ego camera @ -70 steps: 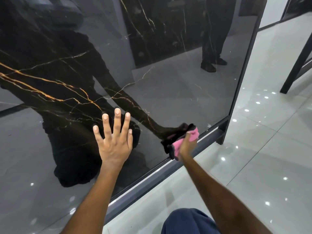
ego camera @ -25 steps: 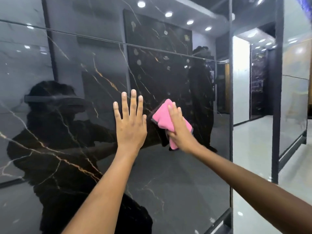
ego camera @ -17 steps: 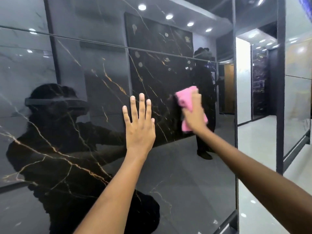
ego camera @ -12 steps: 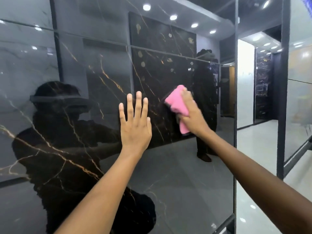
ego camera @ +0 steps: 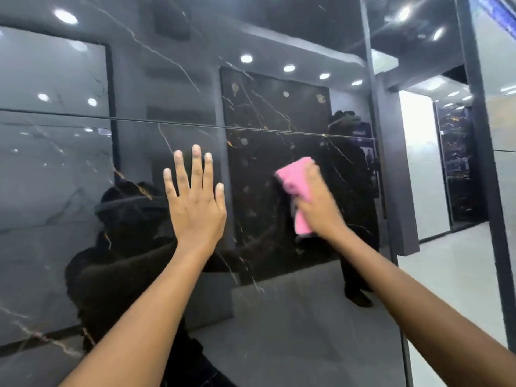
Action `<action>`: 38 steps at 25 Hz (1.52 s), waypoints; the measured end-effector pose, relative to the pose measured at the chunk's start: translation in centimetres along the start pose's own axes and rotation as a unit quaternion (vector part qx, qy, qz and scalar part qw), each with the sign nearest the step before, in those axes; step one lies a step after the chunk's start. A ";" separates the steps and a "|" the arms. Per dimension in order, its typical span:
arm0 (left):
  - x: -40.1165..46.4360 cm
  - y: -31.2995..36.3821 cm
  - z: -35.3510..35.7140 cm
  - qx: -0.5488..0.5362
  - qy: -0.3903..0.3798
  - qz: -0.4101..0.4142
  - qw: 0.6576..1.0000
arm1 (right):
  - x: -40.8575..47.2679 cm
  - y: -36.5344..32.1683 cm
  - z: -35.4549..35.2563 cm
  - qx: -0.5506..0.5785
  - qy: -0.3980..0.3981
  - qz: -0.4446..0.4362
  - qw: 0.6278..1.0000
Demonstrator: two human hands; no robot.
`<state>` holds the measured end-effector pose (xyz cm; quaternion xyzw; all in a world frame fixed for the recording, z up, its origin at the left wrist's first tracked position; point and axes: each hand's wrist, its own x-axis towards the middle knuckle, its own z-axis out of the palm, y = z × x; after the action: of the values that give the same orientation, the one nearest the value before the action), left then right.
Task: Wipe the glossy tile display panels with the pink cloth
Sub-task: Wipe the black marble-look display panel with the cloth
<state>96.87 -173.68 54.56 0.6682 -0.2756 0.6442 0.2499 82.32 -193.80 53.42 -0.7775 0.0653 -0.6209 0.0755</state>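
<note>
Currently mid-wipe on the dark glossy tile panel [ego camera: 279, 317]. My right hand [ego camera: 319, 208] has its fingers curled over the bunched pink cloth [ego camera: 296, 182], pressing it against the upper right part of the lower panel, just below the horizontal seam [ego camera: 251, 129]. My left hand [ego camera: 196, 202] lies flat on the panel, fingers straight and spread, holding nothing; I judge it a brace.

Progress: cannot read clean from unclean on this surface, as reflections swamp any streaks. Judging by cloth position, the zone under the seam is being worked; the panel above the seam and the far left remain unaddressed as far as I can tell.

Versus 0.5 s ago: cloth and right hand have shifted rightward, toward the dark frame post [ego camera: 377, 163]. Left hand unchanged, same flat placement. Right hand blurred, so motion continues.
</note>
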 end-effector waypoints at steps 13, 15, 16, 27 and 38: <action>1.3 5.7 0.2 -0.087 0.045 -0.166 0.981 | 8.3 0.9 -0.4 0.034 -0.053 -0.213 0.975; -0.4 8.6 1.6 -0.037 0.015 -0.143 0.989 | 10.1 7.1 -3.3 0.068 0.030 -0.023 0.997; -1.5 9.1 2.4 -0.008 0.008 -0.125 0.992 | 10.2 9.9 -4.3 0.069 0.070 0.088 0.991; -2.7 8.9 3.0 0.040 -0.012 -0.129 0.991 | 6.7 11.4 -2.5 -0.012 -0.036 -0.234 0.971; -2.6 8.7 3.4 0.051 -0.025 0.023 0.998 | 0.9 8.9 -0.6 -0.081 -0.080 -0.332 0.936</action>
<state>93.23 -182.19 51.61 0.6895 -0.2644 0.6460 0.1935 81.87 -202.73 52.65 -0.8057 -0.1529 -0.5386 -0.1936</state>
